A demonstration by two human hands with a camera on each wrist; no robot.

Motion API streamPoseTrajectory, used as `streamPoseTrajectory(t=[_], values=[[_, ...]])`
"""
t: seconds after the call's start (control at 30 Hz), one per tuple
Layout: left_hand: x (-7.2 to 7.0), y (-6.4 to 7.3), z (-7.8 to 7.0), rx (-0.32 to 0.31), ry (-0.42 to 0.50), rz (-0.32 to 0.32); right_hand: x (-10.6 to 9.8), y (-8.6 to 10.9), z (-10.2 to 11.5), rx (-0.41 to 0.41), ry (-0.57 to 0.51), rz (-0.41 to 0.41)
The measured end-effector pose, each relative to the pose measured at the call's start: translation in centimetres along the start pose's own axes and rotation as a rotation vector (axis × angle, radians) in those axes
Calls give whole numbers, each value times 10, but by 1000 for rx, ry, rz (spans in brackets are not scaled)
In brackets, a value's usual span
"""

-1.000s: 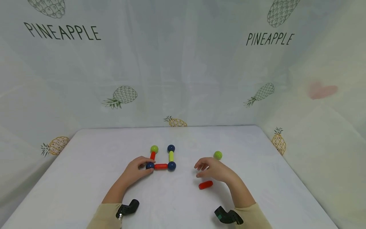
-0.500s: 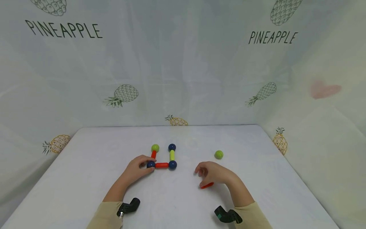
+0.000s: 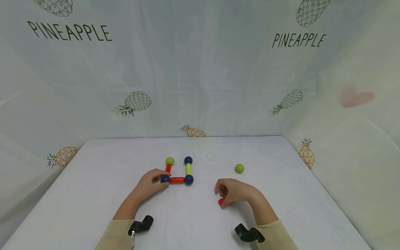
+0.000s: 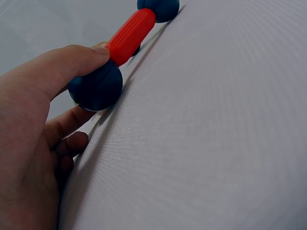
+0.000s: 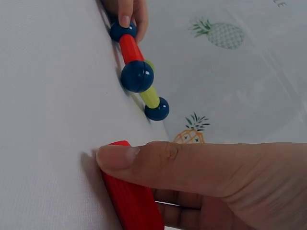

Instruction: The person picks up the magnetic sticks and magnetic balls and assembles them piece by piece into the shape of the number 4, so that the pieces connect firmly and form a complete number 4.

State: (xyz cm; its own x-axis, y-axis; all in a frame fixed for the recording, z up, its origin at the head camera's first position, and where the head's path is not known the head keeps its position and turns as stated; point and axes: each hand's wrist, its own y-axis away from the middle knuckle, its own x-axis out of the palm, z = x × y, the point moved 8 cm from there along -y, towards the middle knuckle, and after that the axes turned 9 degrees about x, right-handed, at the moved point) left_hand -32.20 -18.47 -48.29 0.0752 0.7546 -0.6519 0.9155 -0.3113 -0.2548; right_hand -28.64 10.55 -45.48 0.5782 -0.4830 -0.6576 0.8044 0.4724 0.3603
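My left hand (image 3: 148, 184) pinches a blue ball (image 4: 98, 90) between thumb and fingers, at the near left corner of a U-shaped figure of balls and magnetic rods. A red rod (image 3: 177, 180) joins that ball to a second blue ball (image 3: 189, 179). From there a yellow-green rod (image 3: 188, 169) leads back to another blue ball (image 3: 188, 160). On the left side, a red rod (image 3: 168, 168) ends at a green ball (image 3: 170, 160). To the right, my right hand (image 3: 236, 191) grips a loose red rod (image 5: 136, 203), its thumb across one end and its other fingers partly hidden.
A loose green ball (image 3: 239, 168) lies behind my right hand. Everything stands on a white-covered table (image 3: 109, 163), its far edge meeting a pineapple-print curtain (image 3: 200, 69). Each forearm carries a black wrist camera (image 3: 142, 225).
The right hand has come down onto the loose red rod, and its thumb and fingers have closed round it. The left hand stays on the blue ball.
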Motion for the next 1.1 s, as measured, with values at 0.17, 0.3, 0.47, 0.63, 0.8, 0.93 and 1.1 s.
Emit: streamPoseTrajectory(t=[0.17, 0.3, 0.47, 0.63, 0.8, 0.93, 1.1], values=[[0, 0, 0, -1, 7, 1, 1, -1, -1, 7, 14, -3], [0, 0, -1, 2, 10, 2, 0, -1, -1, 8, -5, -8], [-1, 0, -1, 3, 10, 1, -2, -1, 0, 4, -27, -29], [-2, -1, -1, 4, 5, 1, -5, -2, 3, 15, -42, -51], [-3, 0, 0, 6, -1, -4, -6, -2, 8, 24, -61, -70], [-2, 0, 1, -5, -2, -1, -7, 0, 14, 30, -61, -91], [-1, 0, 1, -12, -4, 2, -7, 0, 19, 42, -73, -110]])
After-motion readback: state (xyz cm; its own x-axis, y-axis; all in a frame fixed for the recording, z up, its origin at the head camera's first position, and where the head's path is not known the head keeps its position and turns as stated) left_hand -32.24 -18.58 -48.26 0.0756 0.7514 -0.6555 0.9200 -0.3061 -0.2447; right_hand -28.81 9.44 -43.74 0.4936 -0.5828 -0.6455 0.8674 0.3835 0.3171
